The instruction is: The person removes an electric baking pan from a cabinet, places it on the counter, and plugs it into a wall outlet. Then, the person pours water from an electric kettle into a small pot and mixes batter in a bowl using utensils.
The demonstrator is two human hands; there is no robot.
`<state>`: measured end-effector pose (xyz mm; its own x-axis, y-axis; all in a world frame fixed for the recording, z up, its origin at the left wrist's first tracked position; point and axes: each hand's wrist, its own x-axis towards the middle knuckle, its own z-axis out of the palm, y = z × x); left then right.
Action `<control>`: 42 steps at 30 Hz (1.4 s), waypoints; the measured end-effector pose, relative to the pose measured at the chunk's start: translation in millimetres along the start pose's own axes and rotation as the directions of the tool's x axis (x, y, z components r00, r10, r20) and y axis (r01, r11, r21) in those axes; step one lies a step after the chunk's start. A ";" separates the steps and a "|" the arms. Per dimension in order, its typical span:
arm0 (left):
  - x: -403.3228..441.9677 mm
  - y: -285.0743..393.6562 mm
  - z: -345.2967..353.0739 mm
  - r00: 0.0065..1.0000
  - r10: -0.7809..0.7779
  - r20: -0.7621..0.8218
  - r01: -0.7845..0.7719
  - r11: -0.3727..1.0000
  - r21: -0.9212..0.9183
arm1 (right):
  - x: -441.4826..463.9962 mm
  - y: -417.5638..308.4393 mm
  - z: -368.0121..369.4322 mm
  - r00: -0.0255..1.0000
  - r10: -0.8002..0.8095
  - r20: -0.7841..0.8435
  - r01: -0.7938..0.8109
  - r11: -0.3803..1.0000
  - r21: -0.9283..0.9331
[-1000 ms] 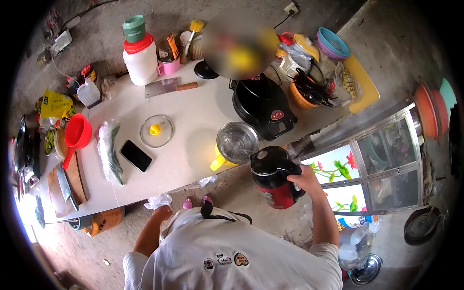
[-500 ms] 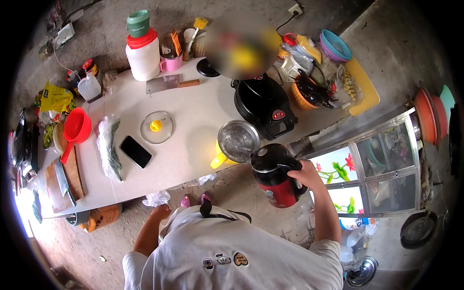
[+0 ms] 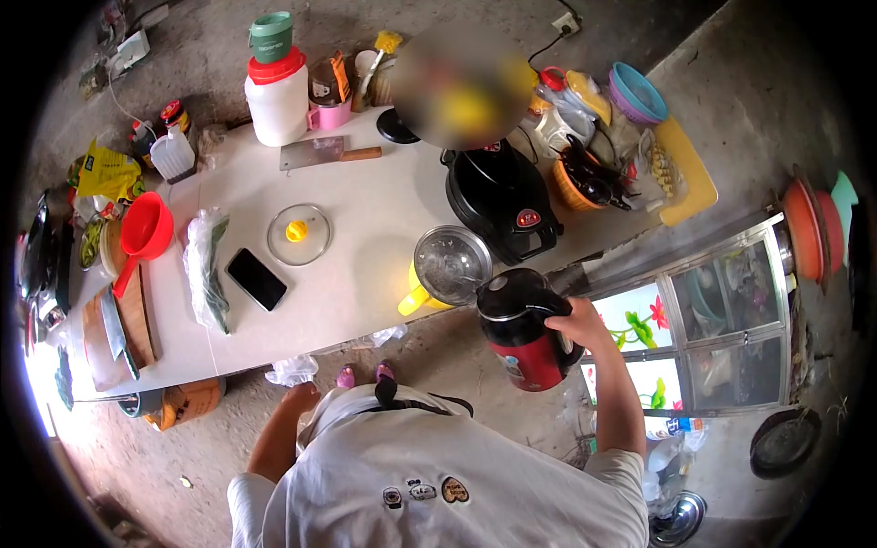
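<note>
My right hand (image 3: 577, 324) is closed around the handle of a red and black electric kettle (image 3: 525, 356). The kettle leans toward a yellow-handled pot (image 3: 416, 300) with a metal inside, its spout at the pot's right rim. Clear water seems to lie in the pot. Low beside my body, in front of the table edge, my left hand (image 3: 301, 397) has its fingers curled in, and I see nothing in it. A crumpled clear plastic bag (image 3: 292, 370) shows just beyond that hand. A round glass lid with a yellow knob (image 3: 297, 231) lies on the table.
On the table (image 3: 356, 201) are a phone (image 3: 257, 279), a cleaver (image 3: 311, 152), a bagged green vegetable (image 3: 206, 269), a red ladle (image 3: 146, 228) and a black electric griddle (image 3: 501, 201). A knife (image 3: 115, 329) rests on a cutting board. A glass-doored cabinet (image 3: 722, 315) stands right.
The view has shifted slightly. My right hand keeps the tilted kettle at the pot's rim, and the left hand stays low at my side.
</note>
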<state>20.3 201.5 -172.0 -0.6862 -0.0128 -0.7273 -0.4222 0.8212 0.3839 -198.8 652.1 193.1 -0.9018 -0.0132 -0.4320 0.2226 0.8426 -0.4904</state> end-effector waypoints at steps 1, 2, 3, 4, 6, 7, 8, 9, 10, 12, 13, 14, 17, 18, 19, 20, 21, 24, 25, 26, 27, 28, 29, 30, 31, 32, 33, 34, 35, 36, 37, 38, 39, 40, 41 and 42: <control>0.6 -1.0 1.0 1.000 0.000 0.000 0.000 1.000 -0.003 | -0.1 -1.4 -0.1 1.000 0.004 -0.002 -0.004 1.000 -0.014; 0.9 -1.6 0.7 1.000 0.008 -0.001 -0.008 1.000 0.006 | 1.7 1.3 0.7 1.000 0.003 -0.001 -0.003 1.000 -0.016; 0.8 -1.7 0.8 1.000 0.017 -0.003 -0.017 1.000 0.014 | 5.0 7.0 2.1 0.999 -0.049 -0.017 0.049 0.999 0.005; 0.2 -1.8 1.2 1.000 0.016 -0.003 -0.016 1.000 0.011 | 7.2 10.0 2.4 0.994 -0.101 -0.033 0.102 0.994 0.026; -6.9 1.8 -2.3 1.000 0.012 -0.016 -0.012 1.000 0.017 | 6.4 7.3 0.3 0.996 -0.084 -0.025 0.084 0.996 0.005; -5.1 -0.6 -0.1 1.000 0.012 -0.016 -0.011 1.000 0.015 | 5.9 5.6 -1.0 0.998 -0.067 -0.020 0.066 0.998 -0.013; -3.5 -2.7 1.3 1.000 0.019 -0.016 -0.018 0.999 0.029 | 5.4 3.8 -2.0 0.998 -0.067 -0.020 0.067 0.998 -0.014; -1.9 -4.5 3.0 1.000 0.026 -0.016 -0.025 0.999 0.042 | 4.8 2.2 -3.0 0.998 -0.054 -0.008 0.054 0.998 -0.014; -0.4 -6.1 4.7 1.000 0.026 -0.017 -0.025 0.999 0.041 | 4.6 1.2 -3.6 0.999 -0.041 0.003 0.041 0.999 -0.014; -0.2 -5.5 4.7 1.000 -0.012 0.000 0.012 0.999 0.053 | 6.5 3.8 -4.0 0.998 -0.063 0.003 0.063 0.998 -0.001; 0.2 -5.9 4.7 1.000 -0.011 -0.001 0.011 0.999 0.052 | 7.1 4.6 -4.3 0.996 -0.084 0.003 0.083 0.996 0.012; 0.5 -6.6 4.6 1.000 -0.015 0.002 0.015 0.999 0.041 | 7.0 3.7 -4.9 0.996 -0.084 0.003 0.084 0.996 0.011; 0.8 -5.2 4.0 1.000 -0.022 0.008 0.022 0.999 0.028 | 5.0 -2.1 -7.3 0.999 -0.047 0.006 0.047 0.999 -0.002; -0.3 -3.6 2.8 1.000 -0.027 0.011 0.027 0.999 0.027 | 3.4 -5.2 -7.9 0.998 -0.057 -0.001 0.057 0.998 -0.008; -0.9 -2.8 2.5 1.000 -0.027 0.011 0.027 0.999 0.025 | 2.7 -6.9 -8.2 0.998 -0.067 -0.008 0.067 0.998 -0.015; -1.2 -2.7 2.9 1.000 -0.022 0.003 0.022 1.000 0.014 | 3.0 -6.9 -8.7 0.998 -0.068 -0.007 0.068 0.998 -0.018; -1.5 -2.7 3.6 1.000 -0.018 -0.005 0.018 1.000 0.003 | 3.5 -6.4 -9.4 0.999 -0.051 0.001 0.051 0.998 -0.036; -3.0 -4.2 7.5 0.997 0.029 -0.078 -0.032 0.999 -0.035 | 1.1 -12.9 -11.8 1.000 -0.025 0.017 0.026 0.998 -0.060; -3.0 -4.7 8.0 0.997 0.029 -0.077 -0.032 0.999 -0.036 | 0.1 -15.2 -12.6 1.000 -0.016 0.025 0.017 0.998 -0.065; -5.2 -3.0 5.7 0.997 0.028 -0.072 -0.031 0.999 -0.029 | 0.5 -15.1 -13.1 1.000 -0.016 0.025 0.017 0.998 -0.066; -6.7 -1.8 4.2 0.997 0.028 -0.066 -0.030 0.999 -0.022 | 0.9 -14.5 -13.8 0.999 -0.023 0.031 0.025 0.998 -0.065; -5.6 -2.5 4.7 0.997 0.029 -0.066 -0.030 0.999 -0.023 | 1.1 -14.3 -14.3 0.999 -0.031 0.036 0.033 0.997 -0.063; -3.4 -4.3 5.9 0.998 0.027 -0.061 -0.029 0.999 -0.027 | 0.8 -15.0 -14.5 0.999 -0.031 0.036 0.033 0.997 -0.064; -1.4 -6.3 7.1 0.998 0.026 -0.056 -0.027 0.999 -0.031 | 0.3 -15.9 -14.9 0.999 -0.032 0.033 0.034 0.997 -0.067; 0.3 -8.5 8.1 0.998 0.027 -0.056 -0.028 0.999 -0.031 | 0.0 -16.6 -15.2 0.999 -0.034 0.031 0.036 0.997 -0.071; 0.8 -9.3 7.8 0.998 0.035 -0.046 -0.036 0.999 -0.028 | 0.1 -16.0 -15.2 0.999 -0.034 0.030 0.036 0.997 -0.071; 1.3 -9.7 7.7 0.998 0.043 -0.036 -0.044 0.999 -0.025 | 0.5 -14.8 -15.2 0.999 -0.040 0.027 0.041 0.997 -0.069; 1.8 -9.8 7.9 0.998 0.044 -0.037 -0.045 0.999 -0.026 | 0.6 -14.3 -15.2 0.999 -0.045 0.025 0.047 0.997 -0.067; -0.3 -7.0 5.2 0.999 0.025 -0.026 -0.025 0.999 -0.029 | 0.3 -15.1 -15.5 0.999 -0.046 0.024 0.047 0.997 -0.068; -2.7 -4.1 2.4 1.000 0.005 -0.015 -0.006 0.999 -0.033 | -0.4 -16.4 -15.8 0.999 -0.042 0.026 0.044 0.997 -0.063; -4.9 -1.5 -0.2 1.000 0.006 -0.015 -0.006 0.999 -0.033 | -1.0 -17.6 -15.8 0.999 -0.039 0.028 0.040 0.998 -0.057; -7.1 1.0 -2.6 1.000 -0.004 -0.001 0.004 0.999 -0.035 | -1.5 -18.6 -16.0 0.999 -0.039 0.027 0.041 0.998 -0.058; -8.1 2.2 -3.5 1.000 -0.014 0.012 0.014 0.999 -0.037 | -2.0 -19.7 -16.1 0.999 -0.040 0.029 0.041 0.998 -0.052; -7.3 1.1 -2.1 1.000 -0.013 0.012 0.014 0.999 -0.037 | -2.3 -20.2 -16.2 0.999 -0.041 0.031 0.042 0.998 -0.047; -6.8 0.0 -0.8 1.000 -0.007 0.004 0.007 0.999 -0.040 | -1.6 -19.2 -16.2 0.999 -0.041 0.031 0.043 0.998 -0.047; -6.1 -1.1 0.2 1.000 -0.001 -0.004 0.001 0.999 -0.043 | -0.4 -16.8 -16.1 0.999 -0.027 0.035 0.029 0.998 -0.049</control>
<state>25.0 200.7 -168.1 -0.6882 -0.0163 -0.7253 -0.4483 0.7956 0.4075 -208.1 646.6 213.7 -0.8940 -0.0551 -0.4446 0.1777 0.8674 -0.4648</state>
